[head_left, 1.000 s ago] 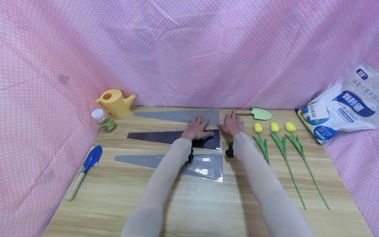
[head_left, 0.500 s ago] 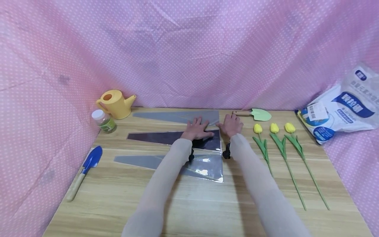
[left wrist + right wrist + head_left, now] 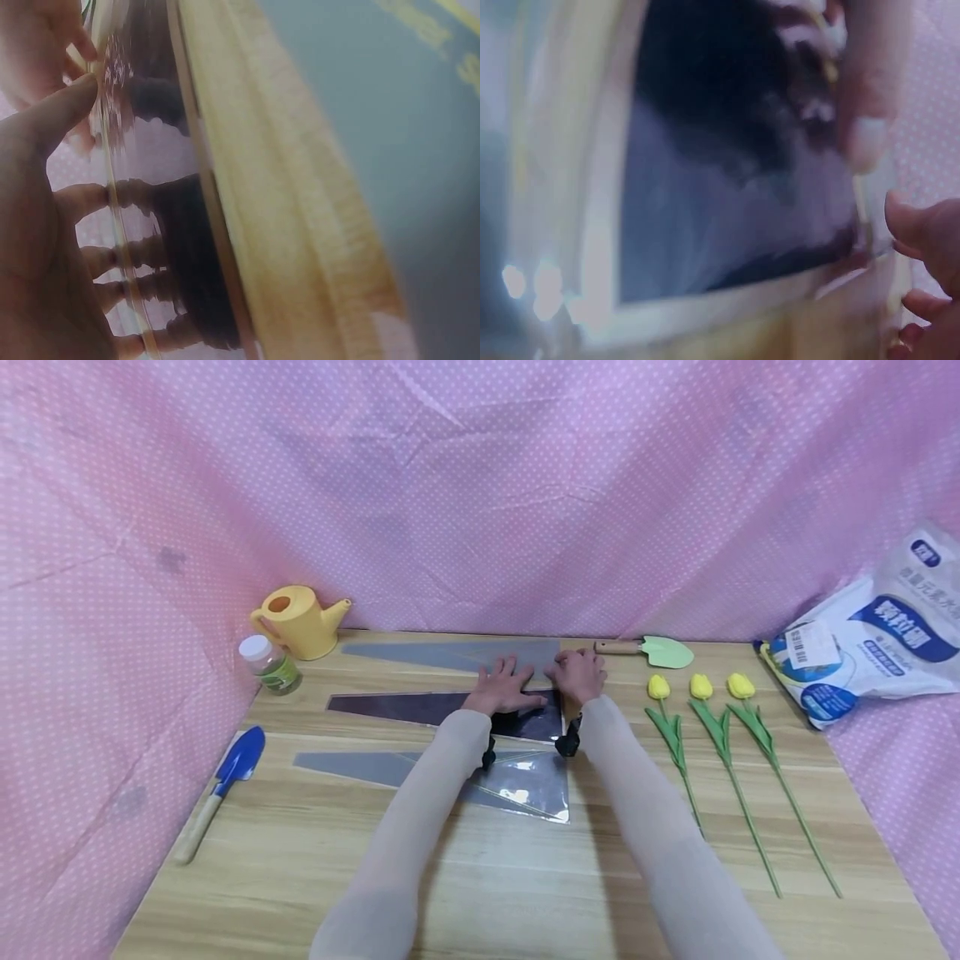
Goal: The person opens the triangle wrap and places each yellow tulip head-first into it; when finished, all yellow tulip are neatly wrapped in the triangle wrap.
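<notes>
Three long tapered flower sleeves lie flat on the wooden table, wide ends to the right: a grey far sleeve (image 3: 420, 652), a dark middle sleeve (image 3: 397, 705) and a grey near sleeve (image 3: 352, 766). My left hand (image 3: 507, 689) spreads its fingers over the far sleeve, its thumb over the dark one. Beside it, my right hand (image 3: 577, 675) is at the far sleeve's right end, thumb by its edge and fingers bent. In the right wrist view, the right hand (image 3: 934, 262) shows thumb and fingers apart, beyond the dark sleeve (image 3: 727, 165).
Three yellow tulips (image 3: 720, 735) lie at the right, below a green trowel (image 3: 667, 652). A white bag (image 3: 862, 647) stands at the right edge. Over on the left are a yellow watering can (image 3: 303, 625), a jar (image 3: 270, 666) and a blue trowel (image 3: 243, 753).
My right hand has moved slightly left, onto the far sleeve's right edge, and its fingers have bent. The left hand keeps its place.
</notes>
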A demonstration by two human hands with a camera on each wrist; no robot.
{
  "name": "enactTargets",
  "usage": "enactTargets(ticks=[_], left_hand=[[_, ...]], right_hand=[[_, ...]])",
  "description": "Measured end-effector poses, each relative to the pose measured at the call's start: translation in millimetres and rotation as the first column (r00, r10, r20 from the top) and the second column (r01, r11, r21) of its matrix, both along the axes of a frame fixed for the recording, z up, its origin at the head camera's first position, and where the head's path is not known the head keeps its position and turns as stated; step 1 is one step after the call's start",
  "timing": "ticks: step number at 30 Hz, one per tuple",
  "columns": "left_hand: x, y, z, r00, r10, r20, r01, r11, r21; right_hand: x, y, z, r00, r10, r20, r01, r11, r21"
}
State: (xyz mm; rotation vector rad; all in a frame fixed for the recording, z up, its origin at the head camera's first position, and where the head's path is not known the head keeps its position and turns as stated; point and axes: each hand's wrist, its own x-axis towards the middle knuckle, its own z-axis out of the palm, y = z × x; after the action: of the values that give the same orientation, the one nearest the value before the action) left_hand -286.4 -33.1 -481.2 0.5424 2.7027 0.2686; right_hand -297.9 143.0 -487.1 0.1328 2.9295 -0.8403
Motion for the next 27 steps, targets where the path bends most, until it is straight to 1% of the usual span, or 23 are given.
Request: enactTargets(ticks=[3,5,7,10,13,16,23,25,27], left_hand=[[0.1,0.3,0.5,1.0,0.002,0.004,-0.002,1.0,0.006],[-0.2,0.6,0.5,1.0,-0.001,0.005,0.0,1.0,0.008],[-0.5,0.8,0.8,1.0,-0.003,0.01,0.003,1.0,0.013],[-0.7,0.4,0.9,1.0,-0.002,0.012,0.002,1.0,0.017],[-1.2,-0.6,0.9,1.0,0.003,0.008,-0.003,1.0,0.015],[-1.8,-0.8,1.3,1.0,0.003,0.006,-0.003,1.0,0.019],[0.2,-0.7,1.2,1.0,0.005,0.014,-0.006,1.0,0.028],[0.3,-0.7,1.2,1.0,0.004,0.013,-0.005,1.0,0.026],[0.4,-1.2,1.3,1.0,0.003,0.012,-0.004,1.0,0.024]], right_hand=[[-1.4,2,3.6,0.998,0.057,0.017,-0.056,0.996,-0.076],[-2.7,6,5.4,0.996,0.077,0.037,-0.073,0.993,-0.091],[-4.0,12,6.0,0.995,0.083,0.055,-0.079,0.993,-0.085],[-5.0,19,6.7,0.994,0.074,0.078,-0.067,0.994,-0.09],[-5.2,22,7.5,0.994,0.075,0.084,-0.068,0.994,-0.082],[-5.9,21,6.9,0.996,0.057,0.071,-0.054,0.998,-0.046],[-4.1,12,0.2,0.999,-0.03,0.025,0.029,0.999,0.018],[-3.6,10,-1.2,0.999,-0.037,0.015,0.037,0.999,0.013],[-3.9,7,-1.3,1.0,-0.024,0.01,0.024,1.0,0.007]])
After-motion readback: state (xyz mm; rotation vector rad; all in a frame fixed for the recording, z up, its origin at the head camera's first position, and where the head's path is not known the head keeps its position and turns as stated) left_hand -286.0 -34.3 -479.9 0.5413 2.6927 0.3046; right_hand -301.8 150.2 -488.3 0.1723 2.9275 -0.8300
